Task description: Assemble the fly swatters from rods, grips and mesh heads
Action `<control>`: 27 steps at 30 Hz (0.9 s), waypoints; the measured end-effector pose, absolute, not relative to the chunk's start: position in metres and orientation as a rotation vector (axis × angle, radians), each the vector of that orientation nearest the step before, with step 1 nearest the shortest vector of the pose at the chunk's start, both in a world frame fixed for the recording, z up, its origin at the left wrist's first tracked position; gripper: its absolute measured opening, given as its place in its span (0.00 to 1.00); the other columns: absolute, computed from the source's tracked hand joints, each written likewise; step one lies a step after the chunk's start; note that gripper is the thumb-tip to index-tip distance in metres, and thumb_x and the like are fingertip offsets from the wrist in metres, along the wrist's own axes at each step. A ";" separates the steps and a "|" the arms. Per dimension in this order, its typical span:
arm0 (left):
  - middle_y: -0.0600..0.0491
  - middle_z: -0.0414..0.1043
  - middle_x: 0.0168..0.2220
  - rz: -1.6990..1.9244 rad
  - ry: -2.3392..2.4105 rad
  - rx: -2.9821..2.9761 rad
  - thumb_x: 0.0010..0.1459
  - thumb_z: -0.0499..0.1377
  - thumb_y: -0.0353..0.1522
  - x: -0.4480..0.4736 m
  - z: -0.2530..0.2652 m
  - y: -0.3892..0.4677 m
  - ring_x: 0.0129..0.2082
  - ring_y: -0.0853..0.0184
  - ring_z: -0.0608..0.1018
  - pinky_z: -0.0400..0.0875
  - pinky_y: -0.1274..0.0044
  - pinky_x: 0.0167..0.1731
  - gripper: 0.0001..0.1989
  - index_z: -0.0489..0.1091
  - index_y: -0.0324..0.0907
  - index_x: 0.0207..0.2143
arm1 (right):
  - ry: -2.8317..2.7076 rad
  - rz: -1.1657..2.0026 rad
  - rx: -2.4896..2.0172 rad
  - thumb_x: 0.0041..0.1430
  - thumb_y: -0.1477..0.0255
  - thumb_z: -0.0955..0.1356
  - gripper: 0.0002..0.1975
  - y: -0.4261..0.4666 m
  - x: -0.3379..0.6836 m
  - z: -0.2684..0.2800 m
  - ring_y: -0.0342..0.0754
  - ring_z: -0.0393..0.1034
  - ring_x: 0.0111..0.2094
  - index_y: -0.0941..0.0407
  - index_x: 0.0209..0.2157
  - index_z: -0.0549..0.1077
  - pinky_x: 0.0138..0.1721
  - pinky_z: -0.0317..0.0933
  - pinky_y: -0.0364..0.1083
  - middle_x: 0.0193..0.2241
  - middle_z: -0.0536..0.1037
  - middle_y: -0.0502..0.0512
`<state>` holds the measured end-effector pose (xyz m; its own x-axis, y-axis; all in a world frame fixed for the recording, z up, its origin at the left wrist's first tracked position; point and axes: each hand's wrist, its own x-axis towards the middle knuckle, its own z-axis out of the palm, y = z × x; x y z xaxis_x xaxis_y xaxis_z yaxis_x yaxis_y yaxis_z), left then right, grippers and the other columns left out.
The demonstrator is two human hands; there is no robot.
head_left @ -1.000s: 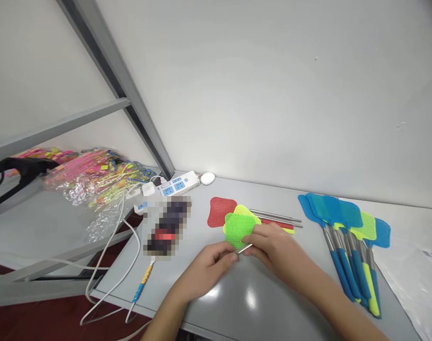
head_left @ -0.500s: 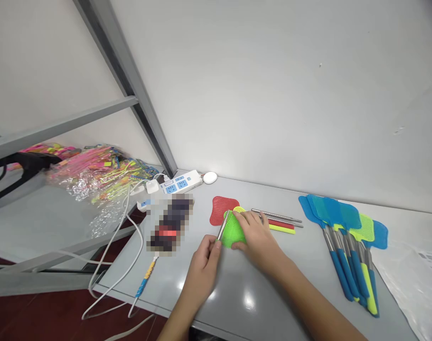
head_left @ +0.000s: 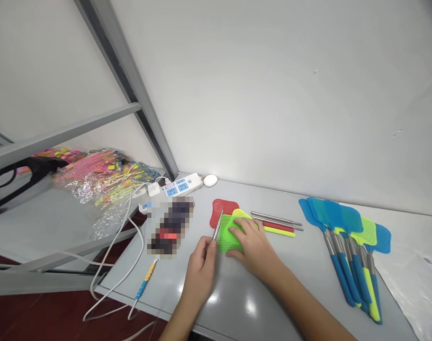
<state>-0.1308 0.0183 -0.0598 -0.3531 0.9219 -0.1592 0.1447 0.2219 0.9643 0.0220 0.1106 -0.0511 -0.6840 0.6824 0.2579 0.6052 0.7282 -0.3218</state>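
My left hand (head_left: 202,265) is closed around a fly swatter handle, whose slim metal rod (head_left: 217,228) points up and away; its grip is hidden in my fist. Just right of the rod lies a green perforated fly swatter head (head_left: 226,240). Across it my right hand (head_left: 253,241) spreads its fingers, with the thumb at its near edge, gripping it. Partly under the green head is a yellow swatter head (head_left: 241,213). Behind it rests a red swatter head (head_left: 221,208). Loose handles with metal rods (head_left: 276,218), plus red and yellow grips (head_left: 280,231), lie beyond my right hand.
Assembled blue and yellow fly swatters (head_left: 351,255) are piled at the right, by a white plastic sheet (head_left: 411,274). To the left are a blurred-out phone (head_left: 173,227) on a cable, a power strip (head_left: 184,184), a metal frame (head_left: 145,109) and bagged colourful items (head_left: 98,170).
My right hand has shifted slightly left, its fingers reaching further over the green head, which has moved left too. The rod tip has gone from over the green head to beside its left edge.
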 end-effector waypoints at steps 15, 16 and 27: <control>0.59 0.58 0.24 1.229 1.792 1.183 0.65 0.48 0.44 -0.129 -0.057 0.021 0.25 0.68 0.63 0.57 0.79 0.26 0.16 0.59 0.44 0.30 | -2.498 0.433 -1.102 0.46 0.48 0.72 0.48 0.118 0.020 -0.060 0.59 0.56 0.60 0.56 0.62 0.56 0.64 0.34 0.65 0.56 0.68 0.62; 0.59 0.59 0.25 1.233 1.800 1.196 0.66 0.47 0.44 -0.128 -0.057 0.021 0.25 0.68 0.63 0.57 0.78 0.27 0.15 0.59 0.44 0.30 | -2.470 0.451 -1.095 0.44 0.48 0.73 0.48 0.119 0.020 -0.060 0.60 0.57 0.59 0.56 0.62 0.57 0.64 0.34 0.65 0.55 0.68 0.62; 0.58 0.62 0.24 1.299 1.805 1.361 0.64 0.48 0.43 -0.124 -0.056 0.015 0.25 0.68 0.66 0.59 0.78 0.28 0.15 0.62 0.44 0.30 | -2.096 0.528 -1.071 0.59 0.68 0.68 0.18 0.102 0.034 -0.045 0.51 0.69 0.41 0.55 0.51 0.68 0.42 0.65 0.49 0.40 0.71 0.56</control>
